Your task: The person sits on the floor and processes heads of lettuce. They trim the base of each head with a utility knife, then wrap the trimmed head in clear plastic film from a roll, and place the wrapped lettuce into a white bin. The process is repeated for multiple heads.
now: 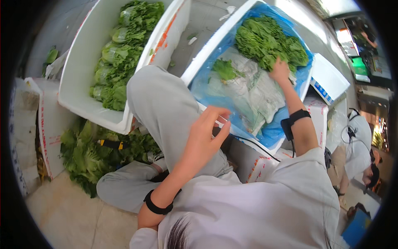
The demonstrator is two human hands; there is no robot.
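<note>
Green leaf lettuce (269, 41) is piled at the far end of a white foam box (198, 56) lined with blue plastic. My right hand (280, 70) reaches over the box's right side, its fingers closed on the near edge of that lettuce, with the fingertips partly hidden by leaves. Crumpled clear plastic (261, 93) lies in the nearer part of the box, with a loose lettuce leaf (226, 69) beside it. Above my lap and short of the box's near rim, my left hand (206, 130) is held in the air, thumb and fingers apart, with nothing in it.
Another white foam box (76, 83) at the left holds a row of bagged lettuce (120, 56). Loose leaves (89, 153) lie on the floor by my leg, a yellow-and-black object (112, 144) on them. A small white box (330, 79) stands at right; a person (358, 145) is beyond.
</note>
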